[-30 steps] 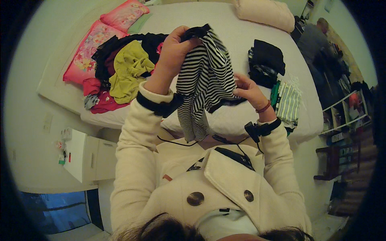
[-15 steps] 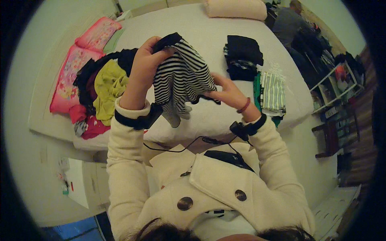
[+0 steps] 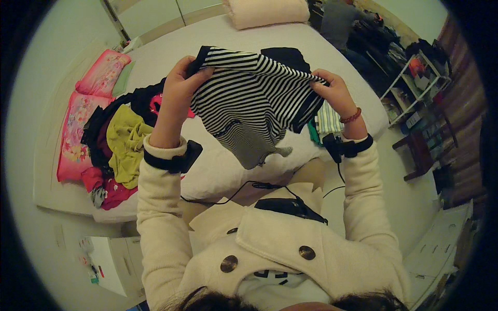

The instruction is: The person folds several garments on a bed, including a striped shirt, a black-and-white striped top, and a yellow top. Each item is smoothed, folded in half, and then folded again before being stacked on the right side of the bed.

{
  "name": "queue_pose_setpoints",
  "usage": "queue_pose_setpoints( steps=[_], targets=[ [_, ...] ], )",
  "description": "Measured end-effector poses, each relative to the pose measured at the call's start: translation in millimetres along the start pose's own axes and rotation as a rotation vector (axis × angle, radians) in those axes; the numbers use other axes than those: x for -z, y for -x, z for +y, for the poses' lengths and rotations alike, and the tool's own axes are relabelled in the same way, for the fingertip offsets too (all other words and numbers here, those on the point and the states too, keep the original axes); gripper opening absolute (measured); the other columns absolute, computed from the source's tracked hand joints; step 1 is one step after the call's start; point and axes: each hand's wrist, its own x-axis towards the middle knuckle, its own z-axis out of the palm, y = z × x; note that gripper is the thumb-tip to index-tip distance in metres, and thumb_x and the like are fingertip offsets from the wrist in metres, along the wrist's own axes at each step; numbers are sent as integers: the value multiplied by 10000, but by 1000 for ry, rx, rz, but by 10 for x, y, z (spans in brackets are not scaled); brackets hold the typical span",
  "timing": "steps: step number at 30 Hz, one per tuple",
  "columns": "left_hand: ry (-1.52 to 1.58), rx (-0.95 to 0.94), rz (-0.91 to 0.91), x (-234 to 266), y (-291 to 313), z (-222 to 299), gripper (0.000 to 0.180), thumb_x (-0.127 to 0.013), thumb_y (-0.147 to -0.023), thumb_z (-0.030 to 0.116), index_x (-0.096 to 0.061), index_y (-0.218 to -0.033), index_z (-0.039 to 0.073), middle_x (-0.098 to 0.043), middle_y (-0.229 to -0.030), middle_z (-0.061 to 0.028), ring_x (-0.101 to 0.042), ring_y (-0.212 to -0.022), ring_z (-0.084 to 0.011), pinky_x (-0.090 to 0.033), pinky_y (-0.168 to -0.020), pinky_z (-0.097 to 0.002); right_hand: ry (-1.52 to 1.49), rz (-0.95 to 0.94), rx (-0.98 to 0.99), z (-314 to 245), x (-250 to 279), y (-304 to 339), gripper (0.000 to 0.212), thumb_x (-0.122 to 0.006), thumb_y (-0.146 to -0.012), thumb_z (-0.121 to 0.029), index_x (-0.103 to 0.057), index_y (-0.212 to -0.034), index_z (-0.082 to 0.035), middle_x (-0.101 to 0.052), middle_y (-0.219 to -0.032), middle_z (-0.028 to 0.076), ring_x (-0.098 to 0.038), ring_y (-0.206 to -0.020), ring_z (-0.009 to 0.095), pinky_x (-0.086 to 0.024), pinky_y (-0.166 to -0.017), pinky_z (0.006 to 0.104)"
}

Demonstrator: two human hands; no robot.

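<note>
Between my two hands a black-and-white striped garment (image 3: 249,98) with black trim is stretched out above the bed (image 3: 179,39). My left hand (image 3: 182,85) pinches its upper left corner at the black band. At the other end, my right hand (image 3: 333,92) grips the striped edge between thumb and fingers. The lower part hangs loose and bunched. Behind it, a stack of folded black clothes (image 3: 285,54) is mostly hidden. Folded clothes with pale stripes (image 3: 330,118) lie below my right hand, partly covered. Left of my left forearm is a loose heap with a yellow-green garment (image 3: 127,140).
Pink floral pillows (image 3: 78,135) lie at the bed's left end, and a pale pink roll of bedding (image 3: 267,11) at its far edge. A person (image 3: 337,23) is beyond the far right. A white rack (image 3: 415,88) and dark stool (image 3: 412,153) stand right. A black cable (image 3: 233,194) crosses before me.
My right hand has moved up and right, spreading the striped garment from a bunched hang to a wide span. The view has shifted, and the garment now covers much of the folded stacks.
</note>
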Motion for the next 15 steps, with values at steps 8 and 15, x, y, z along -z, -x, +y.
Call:
queue_pose_setpoints(
  steps=[8,15],
  targets=[
    [96,11,-34,-65,24,-73,212,-630,-783,53,-570,-983,15,-623,-899,-41,-577,-787,-106,-460,-723,-227,-282,-66,-9,-3,137,101,100,-593,-817,-104,-596,-903,-52,-549,-813,-68,-482,-775,17,-384,-705,164],
    [112,21,-41,-37,11,-109,213,-618,-786,46,-567,-991,14,-624,-889,-40,-579,-776,-103,-463,-713,-224,-241,-128,1,-90,171,108,130,-581,-804,-70,-587,-930,-38,-562,-867,-43,-490,-831,41,-380,-771,184]
  ],
)
